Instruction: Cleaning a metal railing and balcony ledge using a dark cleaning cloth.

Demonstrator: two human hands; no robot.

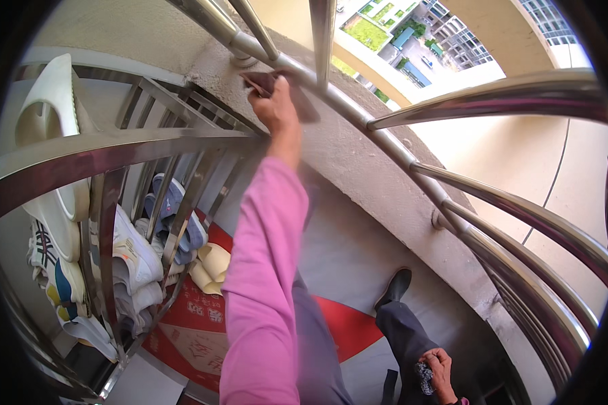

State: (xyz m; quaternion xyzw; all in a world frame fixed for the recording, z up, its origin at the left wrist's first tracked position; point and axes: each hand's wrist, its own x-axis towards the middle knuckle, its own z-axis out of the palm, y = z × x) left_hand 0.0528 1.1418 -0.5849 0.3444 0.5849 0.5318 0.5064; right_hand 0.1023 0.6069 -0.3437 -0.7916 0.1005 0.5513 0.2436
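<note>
My left hand (273, 104), at the end of a pink sleeve, reaches up to the low wall under a metal railing (344, 109). Its fingers grip a brown cloth (305, 104), partly blurred, which lies close against the wall just below the bottom rail. Low at the right, my right hand (440, 372) is beside my dark trouser leg and holds a grey steel wool scourer (425, 378) between thumb and fingers.
At left, a shiny metal rack (147, 134) bears white shoes (137, 248), blue-grey slippers (175, 217) and a white clog (55, 101). Cream slippers (210, 268) rest by a red mat (195, 324) bearing writing. Beyond the railing is a long drop to buildings below.
</note>
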